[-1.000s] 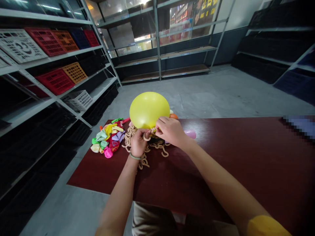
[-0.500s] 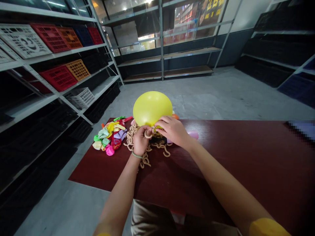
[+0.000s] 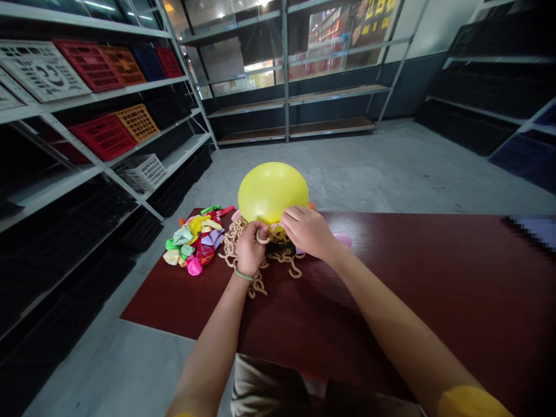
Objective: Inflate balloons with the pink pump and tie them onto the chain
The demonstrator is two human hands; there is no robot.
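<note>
An inflated yellow balloon (image 3: pixel 273 190) sits just beyond my hands, its neck end towards me and mostly hidden by my fingers. My left hand (image 3: pixel 251 252) is closed, and a curled beige cord (image 3: pixel 262 238) sticks out by the thumb. On the other side, my right hand (image 3: pixel 307 231) pinches with its fingertips close to the balloon's underside. A thin, light strand runs between both hands below the balloon; it looks like part of the cord. Under and around the left hand lies a heap of curly beige cords (image 3: pixel 232 238).
Left of the cords is a pile of uninflated coloured balloons (image 3: pixel 191 238) on the dark red table (image 3: pixel 391 278). A purple cylinder (image 3: pixel 343 238) lies behind my right wrist, and something orange (image 3: pixel 311 205) shows beside the balloon. Shelves with plastic crates (image 3: pixel 104 138) stand at left.
My right hand has shifted slightly to the right, widening the gap between my hands, and the strand between them shows more. The balloon has moved a little right.
</note>
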